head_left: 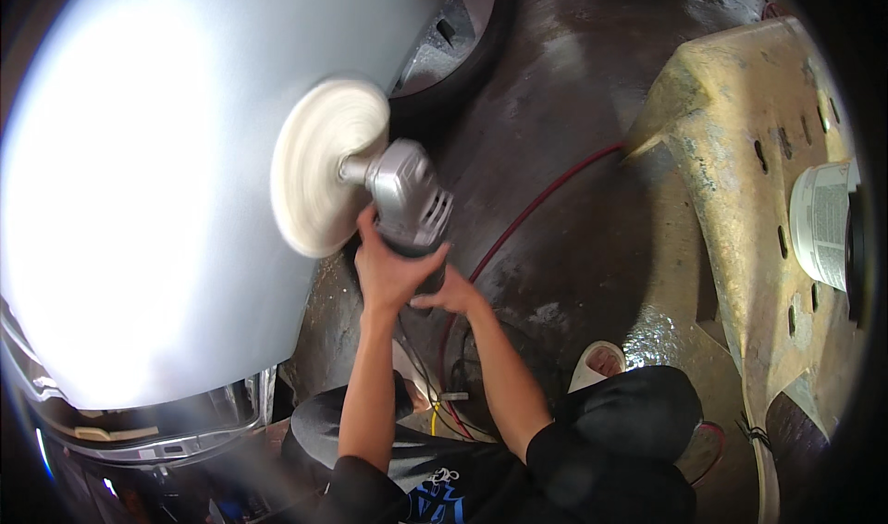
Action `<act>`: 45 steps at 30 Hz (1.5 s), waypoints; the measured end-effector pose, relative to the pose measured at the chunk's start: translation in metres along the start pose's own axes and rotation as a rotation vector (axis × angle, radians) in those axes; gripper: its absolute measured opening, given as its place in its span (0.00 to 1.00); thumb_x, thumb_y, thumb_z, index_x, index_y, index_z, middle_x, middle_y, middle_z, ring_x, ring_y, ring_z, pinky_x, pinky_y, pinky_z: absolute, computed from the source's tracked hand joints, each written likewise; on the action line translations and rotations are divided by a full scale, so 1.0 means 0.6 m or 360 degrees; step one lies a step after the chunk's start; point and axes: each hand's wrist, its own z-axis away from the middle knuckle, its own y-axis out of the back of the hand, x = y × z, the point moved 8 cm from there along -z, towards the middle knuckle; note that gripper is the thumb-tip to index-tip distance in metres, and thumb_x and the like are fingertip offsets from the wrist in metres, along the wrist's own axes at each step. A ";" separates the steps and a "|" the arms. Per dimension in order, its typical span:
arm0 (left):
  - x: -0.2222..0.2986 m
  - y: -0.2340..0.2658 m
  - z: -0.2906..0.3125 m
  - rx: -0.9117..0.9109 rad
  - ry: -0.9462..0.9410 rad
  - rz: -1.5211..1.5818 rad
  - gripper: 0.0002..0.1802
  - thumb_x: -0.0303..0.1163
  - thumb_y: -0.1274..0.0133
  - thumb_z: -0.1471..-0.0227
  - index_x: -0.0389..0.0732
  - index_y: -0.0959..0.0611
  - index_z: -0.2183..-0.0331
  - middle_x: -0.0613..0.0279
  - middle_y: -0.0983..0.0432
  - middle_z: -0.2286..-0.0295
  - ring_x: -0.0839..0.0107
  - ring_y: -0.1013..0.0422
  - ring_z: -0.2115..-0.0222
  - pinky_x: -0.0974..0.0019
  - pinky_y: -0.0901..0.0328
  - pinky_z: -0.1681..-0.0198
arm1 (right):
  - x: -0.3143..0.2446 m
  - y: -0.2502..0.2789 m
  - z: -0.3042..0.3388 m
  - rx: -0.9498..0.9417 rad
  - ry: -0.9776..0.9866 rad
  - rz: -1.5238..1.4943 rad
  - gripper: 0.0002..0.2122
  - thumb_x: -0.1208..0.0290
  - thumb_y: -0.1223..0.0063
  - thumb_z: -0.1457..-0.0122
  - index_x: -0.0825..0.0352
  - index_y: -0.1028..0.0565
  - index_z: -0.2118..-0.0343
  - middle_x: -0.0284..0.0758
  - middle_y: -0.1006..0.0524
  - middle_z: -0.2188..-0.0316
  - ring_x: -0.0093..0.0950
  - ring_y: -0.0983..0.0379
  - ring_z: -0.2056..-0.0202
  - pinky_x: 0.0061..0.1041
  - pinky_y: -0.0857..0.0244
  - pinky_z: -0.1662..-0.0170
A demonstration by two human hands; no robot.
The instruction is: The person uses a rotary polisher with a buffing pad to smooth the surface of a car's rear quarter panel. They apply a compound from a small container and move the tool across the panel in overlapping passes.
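Both my hands are wrapped round an electric polisher (pixel 407 191) with a silver gear head and a dark body. My left hand (pixel 393 270) grips it just behind the metal head, thumb and fingers apart around the casing. Lower on the body, partly behind the left wrist, my right hand (pixel 450 293) is closed on it. A round cream polishing pad (pixel 319 172) faces the pale silver car panel (pixel 250 126). Circular smears on the pad look like spinning. It lies along the panel's side; how firmly it touches cannot be made out.
A car wheel (pixel 458 38) stands beyond the pad. A red hose (pixel 555 186) curves over the dark floor, and a cord (pixel 416 362) hangs below my hands. At right, a slotted, draped stand (pixel 740 145) holds a white tub (pixel 821 223).
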 end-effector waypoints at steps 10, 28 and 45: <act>0.309 -0.179 -0.316 -0.0205 -0.0229 -0.0476 0.58 0.55 0.32 0.73 0.47 0.37 0.40 0.44 0.20 0.59 0.47 0.23 0.57 0.53 0.28 0.53 | -0.323 0.195 -0.116 0.0223 0.0198 -0.0619 0.14 0.77 0.37 0.57 0.70 0.23 0.64 0.35 0.22 0.74 0.29 0.24 0.70 0.28 0.33 0.59; 0.098 -0.033 -0.053 -0.0118 0.0120 -0.0555 0.49 0.51 0.30 0.67 0.51 0.37 0.45 0.44 0.19 0.65 0.43 0.22 0.63 0.48 0.29 0.58 | -0.072 -0.020 -0.007 -0.0176 -0.0038 -0.0578 0.24 0.80 0.29 0.60 0.67 0.25 0.56 0.33 0.21 0.67 0.27 0.23 0.61 0.30 0.31 0.52; 0.269 -0.181 -0.294 -0.0226 -0.0247 -0.0856 0.54 0.53 0.30 0.70 0.51 0.37 0.43 0.51 0.17 0.69 0.51 0.20 0.65 0.55 0.25 0.62 | -0.225 0.155 -0.152 0.0085 -0.0082 -0.0878 0.13 0.78 0.38 0.54 0.72 0.19 0.63 0.37 0.18 0.64 0.31 0.22 0.61 0.29 0.35 0.48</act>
